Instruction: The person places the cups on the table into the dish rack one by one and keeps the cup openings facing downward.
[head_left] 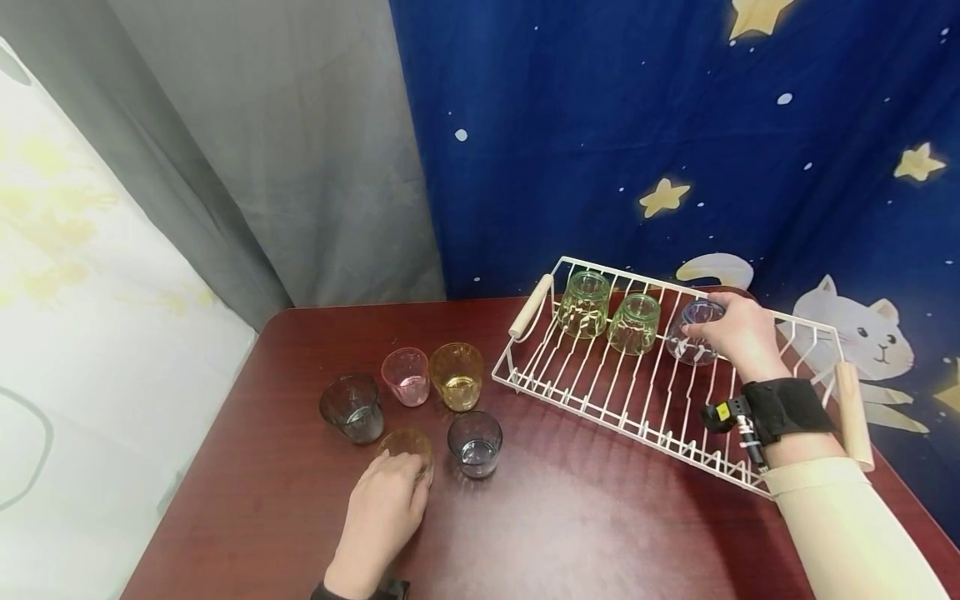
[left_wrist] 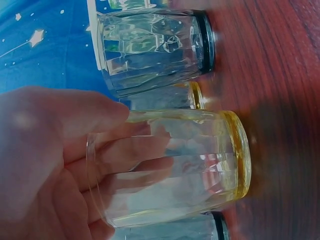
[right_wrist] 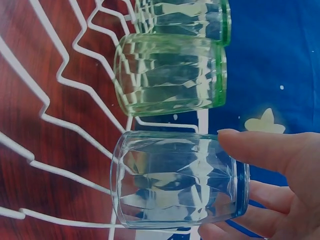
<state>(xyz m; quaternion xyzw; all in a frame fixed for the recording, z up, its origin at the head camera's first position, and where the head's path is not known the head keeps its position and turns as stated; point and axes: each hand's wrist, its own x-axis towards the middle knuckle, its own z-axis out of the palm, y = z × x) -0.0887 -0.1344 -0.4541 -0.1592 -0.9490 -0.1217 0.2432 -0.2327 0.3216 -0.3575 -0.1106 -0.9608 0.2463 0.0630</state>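
My right hand (head_left: 738, 333) grips a clear bluish glass (right_wrist: 175, 180) near its base, thumb on one side and fingers on the other. The glass is upside down on the white wire dish rack (head_left: 633, 427), its mouth at the wires. Beside it stand two upturned green glasses (head_left: 634, 325). My left hand (head_left: 386, 504) holds a pale yellow glass (left_wrist: 170, 170) by its upper part, thumb at the rim and fingers behind it. That glass is upright with its base close to the table, and the hand partly hides it in the head view.
Around the left hand, a dark grey glass (head_left: 352, 408), a pink glass (head_left: 407, 377), an amber glass (head_left: 457, 377) and a smoky glass (head_left: 476, 446) stand upright on the reddish-brown table (head_left: 570, 533). Wooden handles (head_left: 853, 417) rise at the rack's ends. Curtains (head_left: 540, 150) hang behind.
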